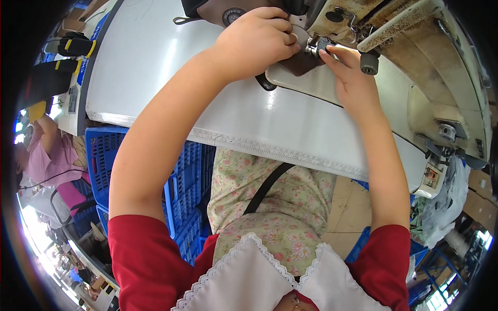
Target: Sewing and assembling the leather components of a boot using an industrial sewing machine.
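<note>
Head cam: work's at the needle end of the worn cream metal sewing machine [430,67], top centre-right. Workpiece = brown leather-look panel [303,63], lying on the machine bed under the L hand, front part right by the small dark roller wheel [323,46] at the foot. Round black badge [232,15] sits on brown material just L of the hand; can't tell if same piece.

L hand [259,41]: palm down, fingers curled in, tips on the panel — prob. to hold it flat & steer it near the foot. Pinching or just pressing? Can't tell.

R hand [355,78]: fingers mostly straight, part-closed, thumb + index tips at the roller, approx. touching. Actual grip n/a from this angle. Looks like it's there for fine control close to the foot.

Glossy white tabletop [150,67] extends well L of the machine, prob. so bulky work has support. Ruler strip [280,153] along the near edge — presumably for quick measuring. Blue plastic crate [106,140] by the L edge, prob. for parts within reach.
</note>
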Motion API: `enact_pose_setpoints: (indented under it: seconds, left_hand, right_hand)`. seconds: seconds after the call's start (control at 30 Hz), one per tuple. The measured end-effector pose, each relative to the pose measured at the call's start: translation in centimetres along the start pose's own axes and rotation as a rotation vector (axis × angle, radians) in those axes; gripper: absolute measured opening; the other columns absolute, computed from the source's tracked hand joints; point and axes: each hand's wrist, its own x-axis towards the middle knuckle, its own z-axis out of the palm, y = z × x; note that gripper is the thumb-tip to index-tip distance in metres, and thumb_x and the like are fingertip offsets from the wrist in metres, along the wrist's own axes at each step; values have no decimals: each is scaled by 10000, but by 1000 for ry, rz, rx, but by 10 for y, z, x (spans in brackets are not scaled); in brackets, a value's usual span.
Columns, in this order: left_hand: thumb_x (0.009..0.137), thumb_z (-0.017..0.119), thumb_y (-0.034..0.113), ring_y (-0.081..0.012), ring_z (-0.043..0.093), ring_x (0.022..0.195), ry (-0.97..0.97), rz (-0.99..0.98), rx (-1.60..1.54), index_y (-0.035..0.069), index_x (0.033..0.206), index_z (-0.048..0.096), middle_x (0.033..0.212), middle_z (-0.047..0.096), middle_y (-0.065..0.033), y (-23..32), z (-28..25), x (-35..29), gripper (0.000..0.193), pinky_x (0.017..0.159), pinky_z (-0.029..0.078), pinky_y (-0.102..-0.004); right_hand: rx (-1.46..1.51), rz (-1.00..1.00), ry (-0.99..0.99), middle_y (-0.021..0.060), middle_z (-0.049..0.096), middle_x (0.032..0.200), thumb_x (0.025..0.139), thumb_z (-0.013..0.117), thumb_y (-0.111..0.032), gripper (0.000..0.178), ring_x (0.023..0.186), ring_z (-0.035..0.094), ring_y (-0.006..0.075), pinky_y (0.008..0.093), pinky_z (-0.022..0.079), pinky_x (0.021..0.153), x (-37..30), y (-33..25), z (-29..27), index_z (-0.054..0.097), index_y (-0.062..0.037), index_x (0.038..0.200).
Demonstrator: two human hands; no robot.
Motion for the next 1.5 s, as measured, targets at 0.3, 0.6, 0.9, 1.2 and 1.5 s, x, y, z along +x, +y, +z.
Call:
enact_pose_setpoints:
  seconds: [0.3,0.6,0.9,1.2,1.5]
  left_hand:
    - [768,671,163,-195,597,1152,-165,-239,-42,108,1108,725,1126,701,-41,51,-20,9,348,1125,371,-403]
    - [857,690,179,-230,590,1191,122,-385,-278,120,1090,740,1202,686,-66,61,11,-5,246,1124,359,-451]
    - [797,723,121,-212,601,1200,107,-293,-419,121,1065,756,1188,703,-42,41,13,-11,270,1135,341,-479]
    - [754,711,79,-222,602,1206,114,-285,-460,126,1085,749,1193,702,-44,37,15,-12,336,1140,329,-498]
    - [645,636,32,-262,577,1247,104,-317,-408,122,1107,738,1216,684,-89,51,11,-9,482,1169,299,-522]
  right_hand:
    - [-6,-4,20,72,657,1196,808,582,52,496,1058,617,322,427,509,915,2,-4,-1,706,-224,1201]
    - [-9,-102,6,69,673,1218,804,575,66,513,1085,638,313,417,533,905,6,3,-5,704,-235,1199]
    - [-34,-105,24,58,686,1129,774,605,68,516,1017,629,309,421,514,880,2,-2,-7,716,-226,1184]
    - [-27,-103,-5,49,691,1114,785,603,39,450,1047,612,300,423,500,885,4,-5,-10,730,-184,1154]
    - [77,-83,24,67,694,1118,765,601,43,418,1049,614,297,419,489,916,5,-3,-9,750,-154,1102]
